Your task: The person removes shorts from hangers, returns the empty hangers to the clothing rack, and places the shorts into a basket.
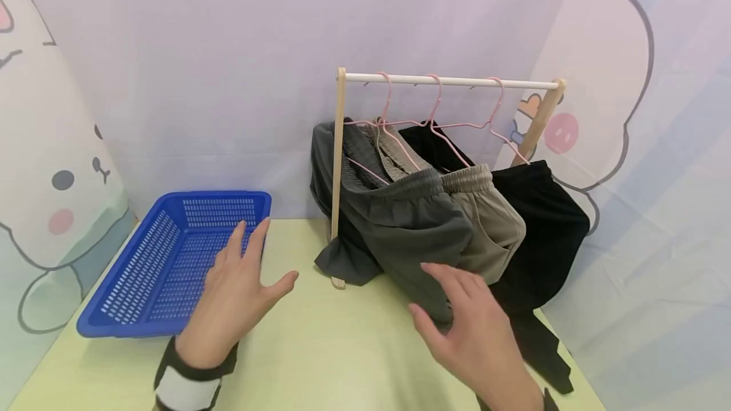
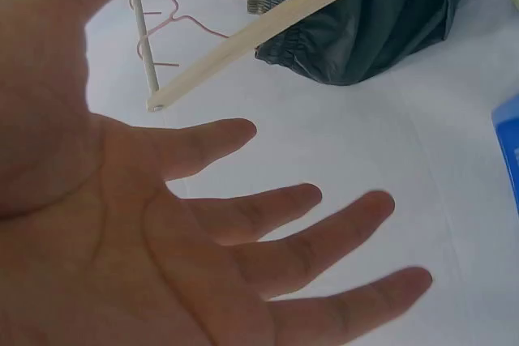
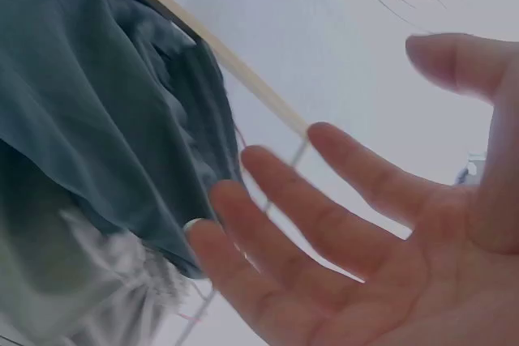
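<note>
My left hand (image 1: 234, 290) hovers with fingers spread over the right side of the blue plastic basket (image 1: 128, 271), holding nothing. In the left wrist view its palm (image 2: 105, 241) faces the camera. My right hand (image 1: 476, 328) is held in front of the hanging clothes, fingers extended and apart, also with nothing in it. Closest to it are dark grey elastic-waist pants (image 1: 411, 227) on a pink hanger (image 1: 387, 103). Behind these hang beige pants (image 1: 485, 214) and black pants (image 1: 542, 233), each on a pink hanger. Whether the right fingertips touch the grey cloth is unclear; they appear apart.
A small garment rack with a white rail (image 1: 468, 81) and wooden legs (image 1: 338, 176) stands at the back right of the pale yellow table (image 1: 320, 360). One dark pant leg lies over the table's right edge. A cartoon-print curtain (image 1: 228, 68) closes off the back and sides.
</note>
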### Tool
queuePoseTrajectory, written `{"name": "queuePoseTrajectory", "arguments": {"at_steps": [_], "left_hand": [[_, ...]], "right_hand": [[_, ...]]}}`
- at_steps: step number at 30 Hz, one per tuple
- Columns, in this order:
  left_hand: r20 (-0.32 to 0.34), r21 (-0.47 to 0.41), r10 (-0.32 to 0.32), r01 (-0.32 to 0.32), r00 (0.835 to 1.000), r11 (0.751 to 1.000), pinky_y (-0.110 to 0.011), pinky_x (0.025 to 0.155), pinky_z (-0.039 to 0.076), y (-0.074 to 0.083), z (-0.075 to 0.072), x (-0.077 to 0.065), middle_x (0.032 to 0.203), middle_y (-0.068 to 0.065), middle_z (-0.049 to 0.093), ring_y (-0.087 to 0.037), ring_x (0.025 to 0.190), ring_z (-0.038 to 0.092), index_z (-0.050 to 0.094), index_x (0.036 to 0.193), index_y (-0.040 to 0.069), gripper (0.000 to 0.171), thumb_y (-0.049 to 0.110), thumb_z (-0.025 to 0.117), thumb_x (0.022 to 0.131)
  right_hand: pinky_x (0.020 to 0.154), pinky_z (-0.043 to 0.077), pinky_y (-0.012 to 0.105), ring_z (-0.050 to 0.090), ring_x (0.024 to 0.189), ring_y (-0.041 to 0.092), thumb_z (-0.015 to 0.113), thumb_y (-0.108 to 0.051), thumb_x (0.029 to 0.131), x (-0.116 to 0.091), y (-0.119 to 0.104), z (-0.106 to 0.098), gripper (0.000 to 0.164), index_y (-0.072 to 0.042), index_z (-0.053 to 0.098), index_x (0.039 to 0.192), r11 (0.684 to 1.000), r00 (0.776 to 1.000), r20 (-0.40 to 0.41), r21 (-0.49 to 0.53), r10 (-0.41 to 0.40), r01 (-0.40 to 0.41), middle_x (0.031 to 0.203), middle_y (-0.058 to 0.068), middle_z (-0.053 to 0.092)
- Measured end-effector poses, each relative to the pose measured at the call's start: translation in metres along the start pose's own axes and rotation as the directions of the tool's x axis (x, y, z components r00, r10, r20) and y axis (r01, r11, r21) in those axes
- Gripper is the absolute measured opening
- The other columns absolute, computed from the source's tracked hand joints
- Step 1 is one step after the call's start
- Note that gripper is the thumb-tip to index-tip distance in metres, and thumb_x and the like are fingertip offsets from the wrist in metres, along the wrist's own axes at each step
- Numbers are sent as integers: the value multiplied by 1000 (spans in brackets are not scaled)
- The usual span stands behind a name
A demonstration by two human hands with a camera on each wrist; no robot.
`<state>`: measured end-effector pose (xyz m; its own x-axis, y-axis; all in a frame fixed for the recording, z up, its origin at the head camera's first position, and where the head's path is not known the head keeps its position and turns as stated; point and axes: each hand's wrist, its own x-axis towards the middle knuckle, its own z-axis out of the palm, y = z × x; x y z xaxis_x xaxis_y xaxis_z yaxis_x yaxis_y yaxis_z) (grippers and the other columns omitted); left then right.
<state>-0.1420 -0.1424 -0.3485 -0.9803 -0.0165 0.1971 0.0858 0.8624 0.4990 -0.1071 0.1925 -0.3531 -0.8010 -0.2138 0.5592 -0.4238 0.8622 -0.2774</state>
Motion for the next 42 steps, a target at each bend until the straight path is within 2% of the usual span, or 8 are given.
{"name": "queuePoseTrajectory", "arguments": {"at_steps": [6, 13, 16, 22, 27, 30, 35, 42], "left_hand": [[20, -109, 36, -34, 999, 993, -69, 107, 40, 13, 10, 35, 161, -29, 27, -53, 137, 44, 23, 165, 9, 93, 42, 72, 94], [68, -249, 52, -33, 996, 968, -62, 117, 33, 22, 28, 88, 166, -23, 27, -43, 151, 30, 21, 165, 9, 87, 38, 67, 97], [55, -300, 73, -53, 996, 952, -60, 118, 33, 24, 37, 110, 166, -22, 28, -41, 152, 30, 21, 165, 7, 86, 37, 67, 99], [25, -409, 100, -82, 995, 909, -59, 114, 38, 26, 56, 142, 162, -25, 34, -43, 146, 38, 23, 164, 7, 80, 30, 66, 101], [25, -482, 130, -102, 991, 870, -55, 109, 45, 28, 69, 162, 159, -25, 39, -43, 139, 48, 25, 163, 5, 67, 24, 58, 107], [5, -503, 140, -118, 990, 856, -53, 105, 48, 32, 75, 172, 152, -25, 45, -41, 135, 52, 28, 160, 3, 59, 20, 52, 110], [-38, -510, 136, -136, 990, 850, -50, 102, 49, 33, 86, 186, 139, -23, 55, -37, 127, 56, 38, 153, 1, 49, 17, 53, 109], [-64, -525, 121, -136, 991, 840, -48, 98, 51, 24, 103, 194, 131, -21, 60, -34, 120, 60, 48, 144, 1, 38, 17, 53, 109]], "right_hand": [[89, 49, 45, 60, 109, 28, 76, -26, 88, 34, 4, -16, 41, -13, 70, 126, 989, 979, -169, 70, -118, 131, 121, 4, 72], [104, 40, 57, 55, 116, 40, 73, -17, 88, 80, 23, -19, 46, -8, 66, 133, 988, 956, -276, 88, -100, 128, 127, 16, 66], [109, 36, 58, 53, 124, 41, 73, -16, 90, 99, 33, -12, 52, -6, 61, 140, 993, 968, -247, 100, -43, 70, 132, 19, 62], [103, 42, 62, 52, 128, 44, 72, -25, 96, 122, 43, 1, 63, -4, 48, 151, 993, 993, -94, 100, 76, -67, 141, 25, 54], [89, 51, 61, 65, 106, 44, 64, -33, 102, 135, 47, 9, 62, 0, 45, 151, 992, 993, 28, 57, 111, -113, 126, 26, 64], [81, 53, 60, 68, 90, 46, 59, -33, 105, 140, 50, 10, 57, 4, 47, 147, 995, 994, 51, 15, 100, -101, 110, 28, 70], [75, 53, 57, 69, 83, 46, 55, -31, 108, 146, 55, 14, 51, 9, 52, 140, 996, 994, 67, -31, 86, -84, 99, 30, 71], [50, 43, 41, 57, 54, 28, 50, -30, 110, 148, 58, 16, 34, 1, 58, 102, 992, 988, 127, -94, 89, -78, 66, 12, 54]]}}
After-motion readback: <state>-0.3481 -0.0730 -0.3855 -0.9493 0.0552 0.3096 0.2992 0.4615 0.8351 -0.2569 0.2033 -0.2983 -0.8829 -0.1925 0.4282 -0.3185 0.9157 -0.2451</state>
